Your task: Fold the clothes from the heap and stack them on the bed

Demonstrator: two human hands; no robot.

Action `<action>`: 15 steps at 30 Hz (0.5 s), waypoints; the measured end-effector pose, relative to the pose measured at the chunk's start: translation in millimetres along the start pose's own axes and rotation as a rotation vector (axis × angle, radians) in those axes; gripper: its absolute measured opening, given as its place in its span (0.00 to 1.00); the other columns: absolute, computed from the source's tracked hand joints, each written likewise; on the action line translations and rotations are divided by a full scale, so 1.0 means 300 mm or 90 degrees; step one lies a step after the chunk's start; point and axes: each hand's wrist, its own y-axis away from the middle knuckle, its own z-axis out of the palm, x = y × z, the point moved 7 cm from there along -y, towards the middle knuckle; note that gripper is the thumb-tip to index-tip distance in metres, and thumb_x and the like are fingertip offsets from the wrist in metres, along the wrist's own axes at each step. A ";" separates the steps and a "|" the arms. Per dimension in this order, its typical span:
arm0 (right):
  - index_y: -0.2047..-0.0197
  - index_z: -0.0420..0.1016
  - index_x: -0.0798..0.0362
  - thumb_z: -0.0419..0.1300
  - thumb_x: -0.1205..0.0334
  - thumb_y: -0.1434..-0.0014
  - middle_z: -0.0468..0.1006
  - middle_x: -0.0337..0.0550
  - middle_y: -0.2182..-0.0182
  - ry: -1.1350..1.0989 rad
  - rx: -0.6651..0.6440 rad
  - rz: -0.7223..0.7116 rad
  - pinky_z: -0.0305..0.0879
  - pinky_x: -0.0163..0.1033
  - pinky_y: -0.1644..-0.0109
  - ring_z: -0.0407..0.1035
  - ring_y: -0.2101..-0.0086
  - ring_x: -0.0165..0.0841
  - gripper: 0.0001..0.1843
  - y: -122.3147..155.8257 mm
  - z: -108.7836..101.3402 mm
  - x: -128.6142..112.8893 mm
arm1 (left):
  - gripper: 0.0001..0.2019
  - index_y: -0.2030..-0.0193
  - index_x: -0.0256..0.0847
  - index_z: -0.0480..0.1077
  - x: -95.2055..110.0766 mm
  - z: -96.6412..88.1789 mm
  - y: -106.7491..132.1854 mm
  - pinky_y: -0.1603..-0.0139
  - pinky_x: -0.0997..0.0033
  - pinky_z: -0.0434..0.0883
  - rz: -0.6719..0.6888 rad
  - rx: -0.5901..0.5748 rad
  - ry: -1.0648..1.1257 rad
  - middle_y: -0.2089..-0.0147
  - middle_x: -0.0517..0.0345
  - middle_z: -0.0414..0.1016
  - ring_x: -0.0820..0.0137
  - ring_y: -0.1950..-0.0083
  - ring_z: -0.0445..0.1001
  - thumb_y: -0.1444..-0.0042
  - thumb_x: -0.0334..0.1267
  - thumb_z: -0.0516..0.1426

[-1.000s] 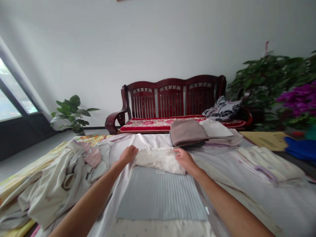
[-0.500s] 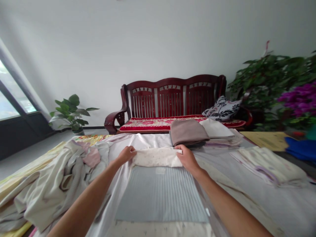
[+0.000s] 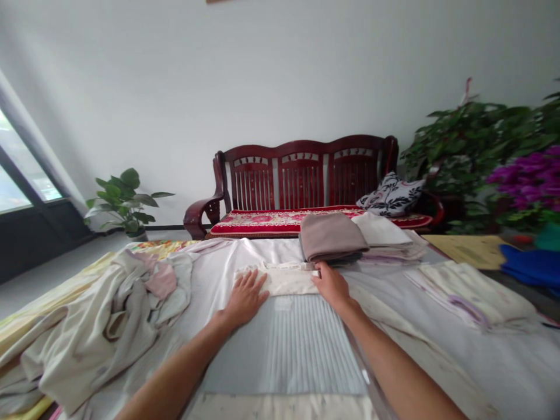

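A cream-coloured patterned garment (image 3: 289, 282) lies across the far end of a pale blue ribbed board (image 3: 297, 344), its far edge turned over in a band. My left hand (image 3: 247, 296) rests flat on the band's left end, fingers spread. At the right end, my right hand (image 3: 332, 284) pinches the band's corner between thumb and fingers. More of the same cream fabric shows below the board's near edge.
Crumpled clothes (image 3: 100, 326) lie to the left. Behind the right hand stand a folded brown garment (image 3: 332, 236) and a white folded one (image 3: 380, 229). Folded cream cloth (image 3: 476, 294) lies at right. A wooden bench (image 3: 301, 181) stands beyond the table.
My left hand has let go of the band's left corner and now lies flat on the fabric, nearer the middle. My right hand stays at its corner.
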 end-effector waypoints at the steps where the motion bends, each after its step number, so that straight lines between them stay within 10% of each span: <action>1: 0.50 0.75 0.50 0.59 0.64 0.40 0.82 0.49 0.53 0.009 -0.002 -0.001 0.63 0.38 0.58 0.75 0.54 0.42 0.14 0.007 -0.013 0.004 | 0.29 0.29 0.40 0.57 0.001 0.012 0.008 0.28 0.45 0.51 -0.004 -0.015 -0.022 0.26 0.40 0.54 0.49 0.25 0.49 0.31 0.51 0.47; 7: 0.53 0.76 0.51 0.52 0.61 0.37 0.79 0.53 0.52 0.136 -0.001 0.016 0.63 0.42 0.57 0.74 0.52 0.44 0.14 0.052 -0.189 0.142 | 0.27 0.31 0.38 0.61 0.037 -0.014 -0.007 0.31 0.42 0.55 -0.014 -0.039 -0.039 0.27 0.37 0.57 0.48 0.27 0.55 0.30 0.50 0.44; 15: 0.74 0.74 0.50 0.65 0.52 0.55 0.76 0.40 0.74 0.129 -0.178 0.088 0.57 0.38 0.67 0.71 0.69 0.38 0.10 0.144 -0.294 0.436 | 0.31 0.26 0.44 0.51 0.399 0.037 -0.031 0.27 0.45 0.51 0.204 -0.067 0.064 0.24 0.43 0.49 0.51 0.24 0.46 0.31 0.54 0.42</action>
